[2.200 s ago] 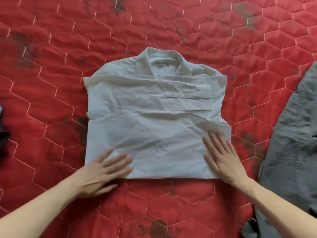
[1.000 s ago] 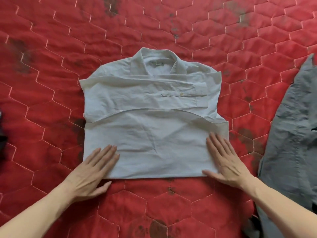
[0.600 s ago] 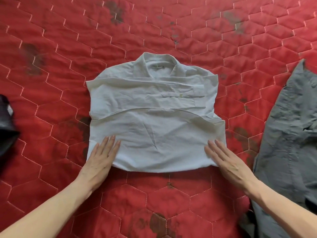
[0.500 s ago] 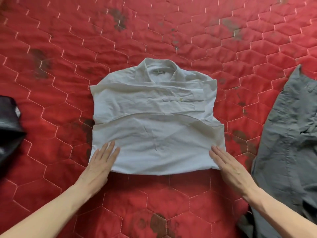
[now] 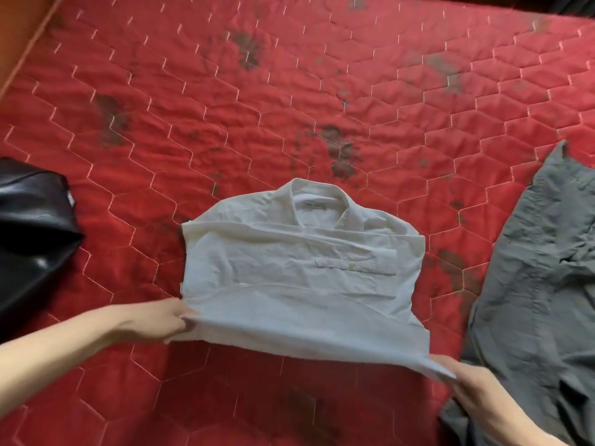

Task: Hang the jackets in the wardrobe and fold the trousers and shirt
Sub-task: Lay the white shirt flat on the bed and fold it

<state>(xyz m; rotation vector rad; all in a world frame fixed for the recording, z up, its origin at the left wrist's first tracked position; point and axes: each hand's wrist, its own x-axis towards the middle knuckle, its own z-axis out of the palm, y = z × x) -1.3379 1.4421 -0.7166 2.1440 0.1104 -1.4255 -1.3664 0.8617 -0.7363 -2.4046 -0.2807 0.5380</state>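
Head view is showing us a change from half a second ago: then our hands were lying flat on the lower corners of the white shirt (image 5: 299,268), and now they are gripping those corners and lifting the bottom edge off the red quilted bed (image 5: 289,91). Our left hand (image 5: 154,320) is pinching the near left corner, fingers curled around the cloth. Our right hand (image 5: 473,391) is holding the near right corner, with the fabric draped over its fingers; we cannot tell exactly how the fingertips are closing under it. Between the hands the hem is hanging raised and casting a shadow on the bed, while the far part of the shirt, with its collar and the sleeve folded across the chest, is lying flat beyond the hands. The camera is also taking in more of the bed than before, so the shirt is sitting lower in the picture.

Just beyond our right hand, on its outer side, a grey garment (image 5: 531,284) is lying spread on the bed, close to the shirt's right edge but apart from it. Well out past our left hand, a black leather-like item (image 5: 32,233) is resting on the bed. Nothing is lying on top of the shirt.
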